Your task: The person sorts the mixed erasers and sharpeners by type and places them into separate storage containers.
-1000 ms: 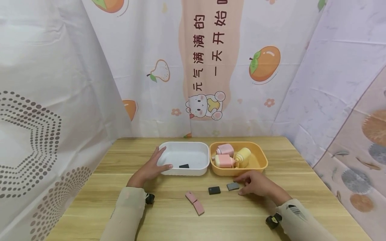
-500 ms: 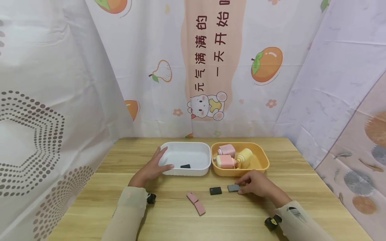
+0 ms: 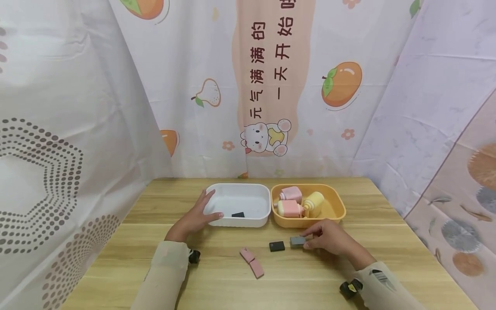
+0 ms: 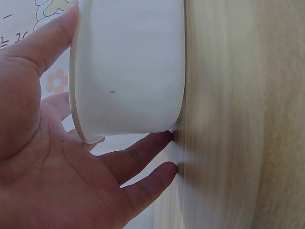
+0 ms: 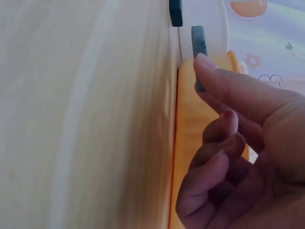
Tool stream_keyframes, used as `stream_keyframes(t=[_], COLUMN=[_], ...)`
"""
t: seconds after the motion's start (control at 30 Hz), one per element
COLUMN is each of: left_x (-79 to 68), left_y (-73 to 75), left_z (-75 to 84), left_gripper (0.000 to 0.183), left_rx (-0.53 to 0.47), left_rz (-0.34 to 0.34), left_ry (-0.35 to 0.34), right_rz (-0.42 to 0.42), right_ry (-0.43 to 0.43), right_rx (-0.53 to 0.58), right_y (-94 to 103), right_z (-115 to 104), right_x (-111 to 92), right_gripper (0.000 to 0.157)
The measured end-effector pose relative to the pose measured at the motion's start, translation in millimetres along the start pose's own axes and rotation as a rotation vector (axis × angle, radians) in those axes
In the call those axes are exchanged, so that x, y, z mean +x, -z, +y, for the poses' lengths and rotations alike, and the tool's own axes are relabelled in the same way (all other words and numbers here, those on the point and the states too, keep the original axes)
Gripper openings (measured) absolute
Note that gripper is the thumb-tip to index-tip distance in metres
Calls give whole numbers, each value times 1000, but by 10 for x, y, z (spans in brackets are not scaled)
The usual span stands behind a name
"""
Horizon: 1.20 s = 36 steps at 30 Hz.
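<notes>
A small flat grey rectangular block (image 3: 297, 241) is pinched between the thumb and a fingertip of my right hand (image 3: 329, 237), just off the table in the right wrist view. My left hand (image 3: 196, 217) spreads its fairly straight fingers around the left end of a white tray (image 3: 263, 221). Its thumb touches the tray's near side, and in the left wrist view two fingertips (image 4: 164, 171) reach the tabletop. Inside that tray lies a small black block (image 3: 238, 215). Another black block (image 3: 277, 246) is on the table, left of the grey one.
Two pink blocks (image 3: 256, 268) lie end to end on the wooden table (image 3: 217, 284), nearer to me. An orange tray (image 3: 338, 206) stands right beside the white one, with pink and yellow bottles (image 3: 289, 208) lying in it. Printed curtains (image 3: 193, 142) hang behind and at the sides.
My right hand has closed its thumb and finger on the grey block and lifted it slightly. The left hand keeps its place at the white tray.
</notes>
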<state>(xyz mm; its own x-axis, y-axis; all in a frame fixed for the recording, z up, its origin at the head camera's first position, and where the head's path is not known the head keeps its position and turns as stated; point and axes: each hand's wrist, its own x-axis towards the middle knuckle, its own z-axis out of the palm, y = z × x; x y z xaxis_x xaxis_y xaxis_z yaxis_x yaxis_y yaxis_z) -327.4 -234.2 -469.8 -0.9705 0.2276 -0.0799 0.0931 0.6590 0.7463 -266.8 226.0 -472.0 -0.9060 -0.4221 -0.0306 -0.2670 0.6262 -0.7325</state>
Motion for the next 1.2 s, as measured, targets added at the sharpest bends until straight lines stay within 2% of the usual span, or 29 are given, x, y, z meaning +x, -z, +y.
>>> stream_keyframes(t=[0.4,0.63,0.97,1.2], left_x=[-49,-42,-36,-31], left_y=[-9,2,2,0], left_z=[61,54,38,45], left_gripper=[97,97,98,97], left_rx=[-4,-10,-15,-23], left_rz=[2,2,0,1], left_ry=[-14,-34,-23,-12], right_rz=[18,63,95,93], right_ry=[16,27,105,67], right_rx=[-13,-26,-94,-94], right_y=[28,63,135,167], right_z=[-135,-251,-405,-533], right_x=[33,57,184,291], right_gripper=[17,17,20,24])
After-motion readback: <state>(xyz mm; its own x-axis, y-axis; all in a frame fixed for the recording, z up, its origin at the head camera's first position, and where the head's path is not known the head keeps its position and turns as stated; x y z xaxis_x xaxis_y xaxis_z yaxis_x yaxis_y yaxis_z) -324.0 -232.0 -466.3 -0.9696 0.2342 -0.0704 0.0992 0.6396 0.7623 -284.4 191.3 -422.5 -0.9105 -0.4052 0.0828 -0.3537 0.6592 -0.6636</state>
